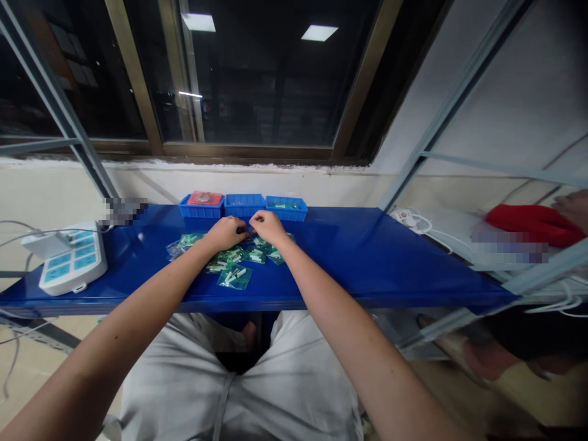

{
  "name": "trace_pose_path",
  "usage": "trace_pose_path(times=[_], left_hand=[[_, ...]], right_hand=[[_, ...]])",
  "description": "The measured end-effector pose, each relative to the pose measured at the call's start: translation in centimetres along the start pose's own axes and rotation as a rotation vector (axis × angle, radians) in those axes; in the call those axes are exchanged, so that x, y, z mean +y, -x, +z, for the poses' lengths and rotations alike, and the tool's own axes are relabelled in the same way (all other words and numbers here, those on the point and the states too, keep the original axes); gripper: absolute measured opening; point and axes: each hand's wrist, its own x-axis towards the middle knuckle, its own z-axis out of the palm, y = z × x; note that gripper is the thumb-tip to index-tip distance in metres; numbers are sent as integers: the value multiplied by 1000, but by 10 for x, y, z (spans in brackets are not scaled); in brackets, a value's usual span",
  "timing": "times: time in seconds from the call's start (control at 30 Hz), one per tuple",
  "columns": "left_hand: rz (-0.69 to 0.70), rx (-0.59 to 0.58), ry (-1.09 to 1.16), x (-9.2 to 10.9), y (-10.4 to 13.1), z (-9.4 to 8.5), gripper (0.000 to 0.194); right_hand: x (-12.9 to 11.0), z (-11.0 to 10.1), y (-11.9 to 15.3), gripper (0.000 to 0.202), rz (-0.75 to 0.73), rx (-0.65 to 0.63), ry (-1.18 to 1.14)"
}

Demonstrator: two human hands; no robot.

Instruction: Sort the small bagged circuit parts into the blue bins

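Observation:
My left hand (226, 233) rests over a spread of small packets, its fingers curled in; a small dark spot shows at the fingertips. Close beside it, my right hand (268, 226) has thumb and fingers pinched together. What either hand holds is too small to make out. Around and under them lie several small clear plastic bags (235, 277) with greenish and white slim pieces inside. Just behind the hands stand three blue bins: the left bin (202, 211) carries a red packet (204, 198), the middle bin (245, 204) shows little of its contents, and the right bin (289, 212) holds greenish pieces.
A white power strip (73, 260) with a plugged-in adapter sits at the left of the blue table (362, 263). Grey metal posts (452, 101) frame both sides. White cables (432, 229) and a person's red sleeve (533, 223) are at the right. A window is ahead.

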Motion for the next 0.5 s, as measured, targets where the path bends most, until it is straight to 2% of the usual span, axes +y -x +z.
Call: trace_pose_path(times=[0.2,0.33,0.5], left_hand=[[-114,112,136,1,4,-5,25],[-144,126,157,0,3,-8,25],[-129,148,166,2,4,-9,26]], right_hand=[[2,1,-3,18,-16,37,-8],[6,4,-5,24,-17,-9,-29],[9,6,-4,13,-40,-57,-31]])
